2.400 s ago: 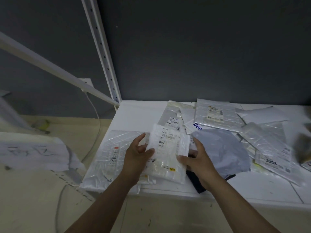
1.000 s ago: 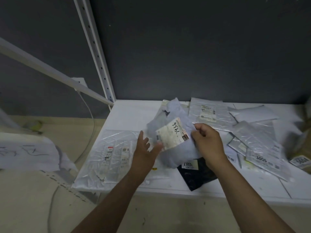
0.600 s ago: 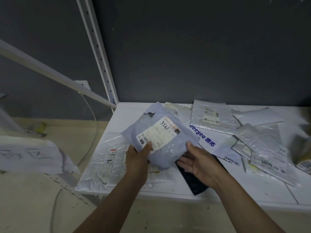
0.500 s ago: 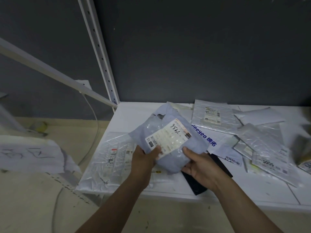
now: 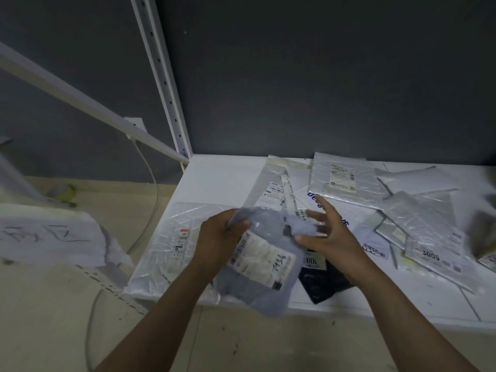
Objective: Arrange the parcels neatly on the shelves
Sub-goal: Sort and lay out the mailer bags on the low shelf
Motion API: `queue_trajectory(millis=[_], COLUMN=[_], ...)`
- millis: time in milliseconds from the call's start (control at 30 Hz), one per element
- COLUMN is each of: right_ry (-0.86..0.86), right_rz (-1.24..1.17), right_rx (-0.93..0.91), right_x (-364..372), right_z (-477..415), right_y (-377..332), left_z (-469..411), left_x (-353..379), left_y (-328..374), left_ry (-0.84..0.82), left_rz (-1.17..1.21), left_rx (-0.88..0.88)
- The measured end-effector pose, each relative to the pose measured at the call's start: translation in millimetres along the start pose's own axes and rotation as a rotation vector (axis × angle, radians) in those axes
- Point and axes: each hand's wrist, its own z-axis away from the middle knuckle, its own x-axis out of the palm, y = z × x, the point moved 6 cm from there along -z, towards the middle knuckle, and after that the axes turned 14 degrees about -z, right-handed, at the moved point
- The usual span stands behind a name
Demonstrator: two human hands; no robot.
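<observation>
A grey-blue parcel [image 5: 261, 285] with a white label hangs over the front edge of the white shelf [image 5: 214, 178]. My left hand [image 5: 218, 244] grips its upper left corner. My right hand [image 5: 328, 233] touches its upper right edge with fingers spread. Under it lie a large clear parcel [image 5: 171, 237] on the left and a black parcel [image 5: 322, 280] to the right. Several silver and white parcels [image 5: 346, 181] are scattered across the middle and right of the shelf, one marked 3005 [image 5: 429, 253].
A white perforated upright [image 5: 163, 81] stands at the shelf's back left corner against a dark wall. A white bar [image 5: 80, 103] slants away to the left. A cable [image 5: 150, 200] hangs down to the floor. Paper with handwriting [image 5: 45, 234] lies at left.
The grey-blue parcel has turned over and swung down, its label now lower and facing me. My left hand moved to its upper corner and my right hand's fingers have spread.
</observation>
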Motion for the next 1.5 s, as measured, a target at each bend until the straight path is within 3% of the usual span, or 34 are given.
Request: queue_trajectory(millis=[100, 200, 267, 400, 600, 700, 800, 867, 1000, 1067, 1200, 1367, 1500], right_ry=[-0.112, 0.033, 0.193, 0.422, 0.369, 0.395, 0.379, 0.342, 0.271, 0.289, 0.341, 0.015, -0.078], right_rz=[0.086, -0.003, -0.132, -0.331, -0.447, -0.128, 0.202, 0.381, 0.897, 0.964, 0.972, 1.083, 1.147], right_rx=[0.067, 0.125, 0.174, 0.322, 0.415, 0.268, 0.110, 0.076, 0.060, -0.021, -0.166, 0.114, 0.171], right_x=[19, 13, -4, -26, 9, 22, 33, 39, 38, 29, -4, -17, -29], right_z=[5, 3, 1, -3, -8, -13, -10, -8, -4, -1, 2, 7, 8], right_y=[3, 19, 33, 71, 96, 92, 79, 77, 73, 68, 69, 101, 105], left_z=[2, 1, 1, 8, 5, 2, 3, 3, 12, 14, 9, 13, 21], left_x=[12, 15, 21, 45, 64, 66, 54, 46, 51, 62, 75, 92, 108], left_y=[7, -5, -29, -71, -119, -136, -125, -108, -82, -75, -72, -35, -29], left_ry=[-0.018, 0.040, 0.027, -0.187, -0.336, -0.351, -0.264, -0.185, -0.207, -0.199, -0.231, -0.088, -0.277], left_rz=[0.063, 0.053, -0.065, -0.485, -0.819, -0.707, -0.568, -0.608, -0.773, -0.870, -0.950, -0.751, -0.729], left_rx=[0.009, -0.016, -0.049, -0.028, 0.090, 0.098, 0.050, 0.070, 0.127, 0.185, 0.129, 0.401, 0.289])
